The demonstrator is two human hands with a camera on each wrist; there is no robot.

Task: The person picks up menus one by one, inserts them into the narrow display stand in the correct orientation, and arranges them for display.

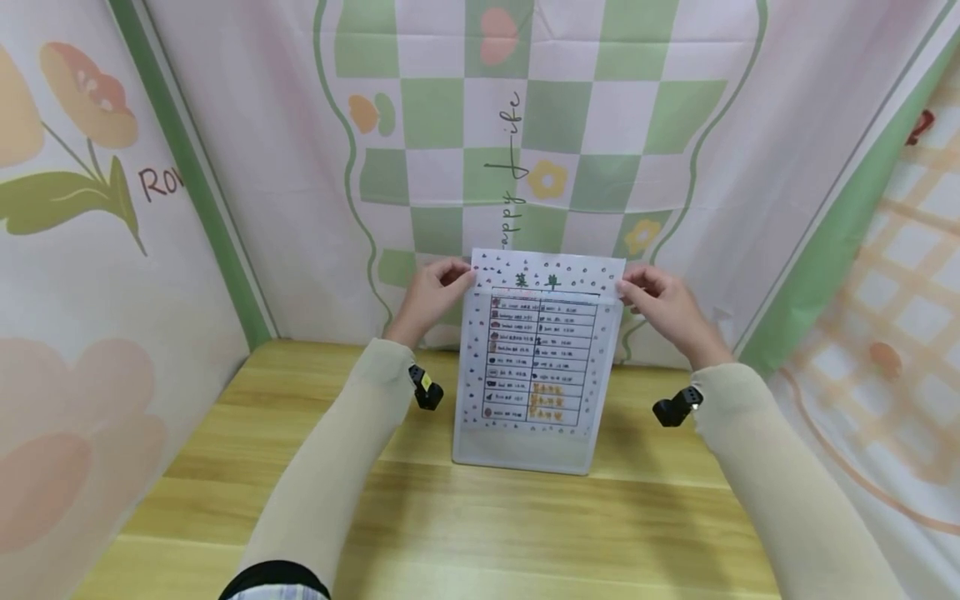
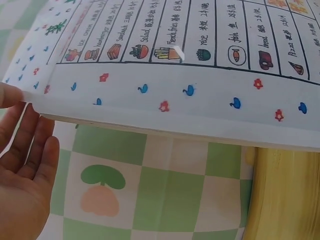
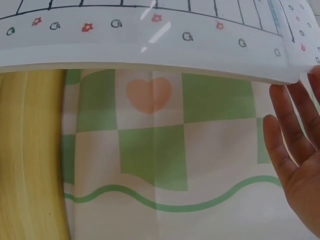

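Observation:
A hand-drawn menu sheet (image 1: 540, 358) stands upright at the back of the wooden table (image 1: 450, 517). It sits inside a clear plastic holder (image 1: 525, 454), and its top strip sticks out above the holder. My left hand (image 1: 459, 275) pinches the sheet's top left corner, while my right hand (image 1: 632, 290) pinches the top right corner. In the left wrist view the thumb lies on the front of the sheet (image 2: 175, 100) and the fingers (image 2: 30, 145) lie behind it. The right wrist view shows the sheet (image 3: 150, 45) with the fingers (image 3: 285, 135) behind its corner.
Patterned cloth walls (image 1: 570, 125) with green checks and flowers close in the table at the back and on both sides. The holder stands close to the back cloth. Bare wood lies between the holder and me.

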